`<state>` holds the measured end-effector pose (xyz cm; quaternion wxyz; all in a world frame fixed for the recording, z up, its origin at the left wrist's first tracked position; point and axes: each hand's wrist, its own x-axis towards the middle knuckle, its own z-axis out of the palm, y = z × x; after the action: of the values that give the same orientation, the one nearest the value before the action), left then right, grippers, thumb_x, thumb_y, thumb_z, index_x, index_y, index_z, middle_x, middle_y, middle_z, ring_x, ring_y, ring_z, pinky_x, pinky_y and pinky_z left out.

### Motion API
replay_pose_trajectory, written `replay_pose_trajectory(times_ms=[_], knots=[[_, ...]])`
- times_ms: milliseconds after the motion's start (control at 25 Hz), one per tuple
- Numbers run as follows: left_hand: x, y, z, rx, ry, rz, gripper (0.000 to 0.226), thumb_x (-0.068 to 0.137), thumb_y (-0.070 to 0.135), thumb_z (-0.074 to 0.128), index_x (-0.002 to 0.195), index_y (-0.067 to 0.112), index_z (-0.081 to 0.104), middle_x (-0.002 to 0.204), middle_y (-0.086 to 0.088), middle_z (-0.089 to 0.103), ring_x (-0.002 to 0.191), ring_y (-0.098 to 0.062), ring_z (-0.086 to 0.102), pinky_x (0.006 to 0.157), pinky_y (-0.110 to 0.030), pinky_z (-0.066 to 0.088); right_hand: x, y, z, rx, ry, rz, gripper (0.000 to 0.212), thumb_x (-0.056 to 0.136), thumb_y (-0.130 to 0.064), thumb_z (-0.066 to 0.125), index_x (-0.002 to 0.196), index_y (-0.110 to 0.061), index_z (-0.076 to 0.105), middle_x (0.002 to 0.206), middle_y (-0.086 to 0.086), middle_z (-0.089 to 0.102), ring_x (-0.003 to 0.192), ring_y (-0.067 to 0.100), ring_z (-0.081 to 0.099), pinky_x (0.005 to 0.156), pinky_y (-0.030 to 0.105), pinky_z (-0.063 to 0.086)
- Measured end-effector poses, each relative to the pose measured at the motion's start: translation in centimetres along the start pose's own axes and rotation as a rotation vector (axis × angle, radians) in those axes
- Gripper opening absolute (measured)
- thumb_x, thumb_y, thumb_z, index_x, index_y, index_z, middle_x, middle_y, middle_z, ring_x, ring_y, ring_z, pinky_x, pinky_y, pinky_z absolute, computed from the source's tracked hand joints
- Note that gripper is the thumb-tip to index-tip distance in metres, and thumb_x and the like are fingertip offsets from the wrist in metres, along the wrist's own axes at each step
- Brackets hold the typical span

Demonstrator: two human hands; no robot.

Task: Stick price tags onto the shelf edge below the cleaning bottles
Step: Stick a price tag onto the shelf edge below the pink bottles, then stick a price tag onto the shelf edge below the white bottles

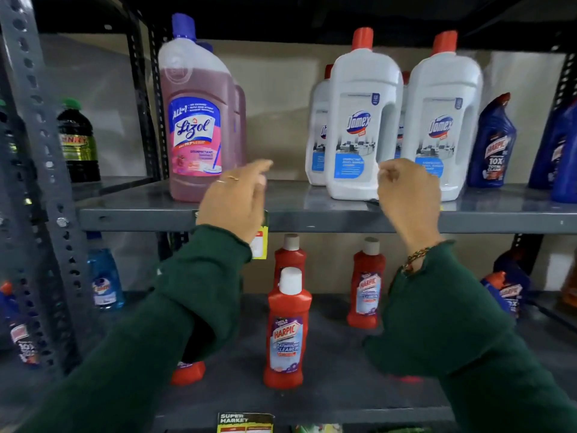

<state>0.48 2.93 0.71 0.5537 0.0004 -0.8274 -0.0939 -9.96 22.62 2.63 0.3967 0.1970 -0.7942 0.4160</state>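
Below the Lizol bottle (199, 120), a price tag (260, 242) hangs from the shelf edge (343, 221), half hidden behind the left hand (237, 201), whose fingers are loose and holding nothing. The right hand (406, 195), right of the bottle, is curled, apparently empty. Unpressed, the tag may peel away.

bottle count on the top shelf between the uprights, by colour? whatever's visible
Pink bottles: 2 (one mostly hidden behind the front one)
White bottles: 4 (two in front, two partly hidden behind)
Blue bottles: 2 (the right one cut off by the frame edge)
Total: 8
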Motion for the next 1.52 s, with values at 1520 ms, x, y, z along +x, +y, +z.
replay_pose_trajectory(times_ms=[1520], knots=[[-0.7,13.6,9.6,0.049,-0.305,-0.257,0.014,0.086,0.032,0.057,0.085,0.026,0.069,0.131,0.008,0.056,0.136,-0.017,0.023,0.114,-0.056,-0.001,-0.9,10.4,-4.6,0.171,-0.324,-0.386,0.015,0.085,-0.013,0.061,0.089,-0.001,0.069,0.110,0.013,0.056,0.090,0.010,0.048,0.080,0.024,0.041]])
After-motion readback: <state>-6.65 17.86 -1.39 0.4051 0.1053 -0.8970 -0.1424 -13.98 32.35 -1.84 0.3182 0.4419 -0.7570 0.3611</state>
